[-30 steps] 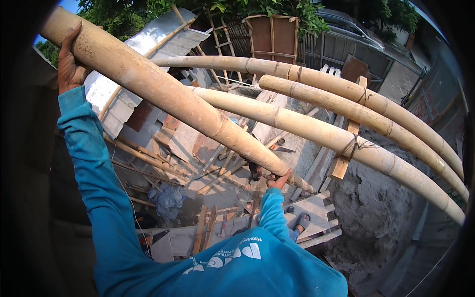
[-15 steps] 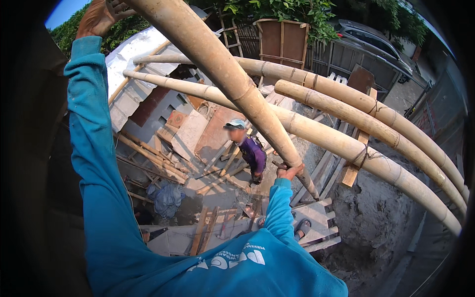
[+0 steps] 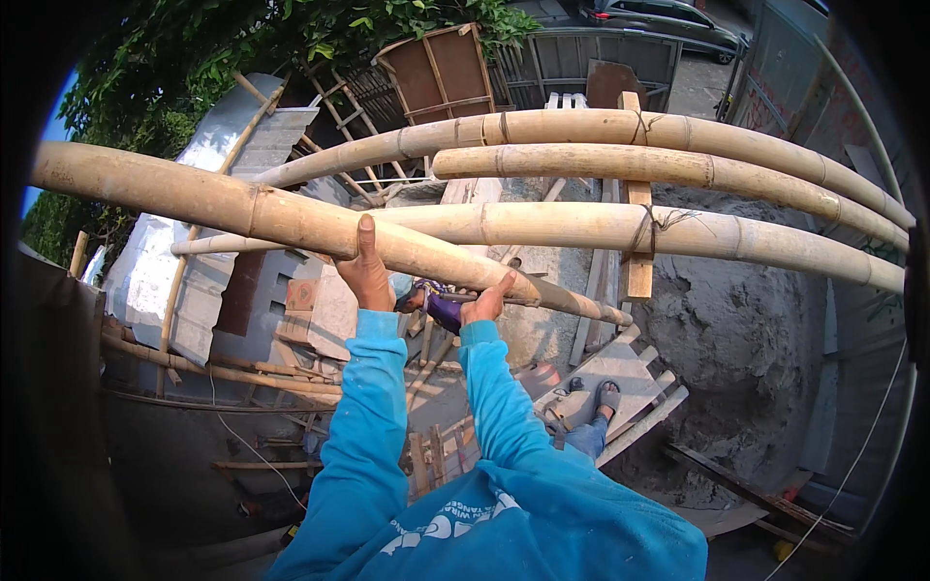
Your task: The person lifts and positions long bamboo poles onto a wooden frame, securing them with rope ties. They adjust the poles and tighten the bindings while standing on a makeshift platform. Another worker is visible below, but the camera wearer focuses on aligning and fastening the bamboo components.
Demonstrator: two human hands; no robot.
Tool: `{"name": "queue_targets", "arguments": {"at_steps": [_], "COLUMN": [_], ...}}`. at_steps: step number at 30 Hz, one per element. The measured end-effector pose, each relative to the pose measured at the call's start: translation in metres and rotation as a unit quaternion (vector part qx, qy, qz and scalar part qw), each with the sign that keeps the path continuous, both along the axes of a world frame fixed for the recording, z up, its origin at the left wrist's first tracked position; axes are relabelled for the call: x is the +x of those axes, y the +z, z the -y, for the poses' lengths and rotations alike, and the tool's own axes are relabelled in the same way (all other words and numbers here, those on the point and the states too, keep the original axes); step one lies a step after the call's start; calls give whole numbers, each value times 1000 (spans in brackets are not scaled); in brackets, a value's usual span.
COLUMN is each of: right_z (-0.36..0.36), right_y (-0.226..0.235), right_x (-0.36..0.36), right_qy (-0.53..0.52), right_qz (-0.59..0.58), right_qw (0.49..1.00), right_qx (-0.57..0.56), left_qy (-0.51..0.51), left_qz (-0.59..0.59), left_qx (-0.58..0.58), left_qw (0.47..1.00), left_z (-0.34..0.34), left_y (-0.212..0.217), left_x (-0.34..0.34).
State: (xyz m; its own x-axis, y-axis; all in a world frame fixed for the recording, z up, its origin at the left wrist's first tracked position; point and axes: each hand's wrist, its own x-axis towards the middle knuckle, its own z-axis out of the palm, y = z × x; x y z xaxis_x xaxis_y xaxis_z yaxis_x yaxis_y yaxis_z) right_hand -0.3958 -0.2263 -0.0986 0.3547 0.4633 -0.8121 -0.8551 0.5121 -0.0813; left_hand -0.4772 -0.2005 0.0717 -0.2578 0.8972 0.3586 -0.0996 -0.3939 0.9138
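Observation:
A thick bamboo pole (image 3: pixel 223 198) runs slantwise in front of me, from the upper left down to its thinner end near the middle right. My left hand (image 3: pixel 366 271) is wrapped round its middle from below, thumb up along the near side. Further down the same pole, my right hand (image 3: pixel 489 302) grips it close to where it steps to a thinner section. Just beyond lies a pale bamboo pole (image 3: pixel 552 223), tied with dark cord to a short wooden beam (image 3: pixel 636 247). My held pole crosses in front of that pale pole's left part.
Two more bamboo poles, a shorter one (image 3: pixel 581 165) and a long one (image 3: pixel 572 126), lie beyond. Below are a co-worker in purple (image 3: pixel 444 312), partly hidden, and my sandalled foot (image 3: pixel 607 397) on a plank platform (image 3: pixel 620 368). Corrugated roofing (image 3: pixel 174 281) stands left.
The held pole has swung from steep to a flatter slant, its upper end going left. My left hand has come down from the top left to its middle. The co-worker below now appears behind the pole.

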Motion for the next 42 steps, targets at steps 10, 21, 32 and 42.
{"name": "queue_targets", "arguments": {"at_steps": [10,21,32,42], "right_z": [77,330,316,245], "right_y": [-11,-202,-209,-76], "right_x": [-8,233,294,296], "right_qy": [144,118,243,219], "right_qz": [163,213,295,409], "right_qw": [975,881,860,862], "right_qx": [38,-407,-338,-204], "left_qy": [61,33,-59,-129], "left_qz": [0,95,244,255], "left_qx": [-10,-26,-68,-147], "left_qw": [998,995,966,947], "left_z": [-23,12,26,5], "left_y": [95,134,83,9], "left_x": [-61,-117,-38,-14]}}
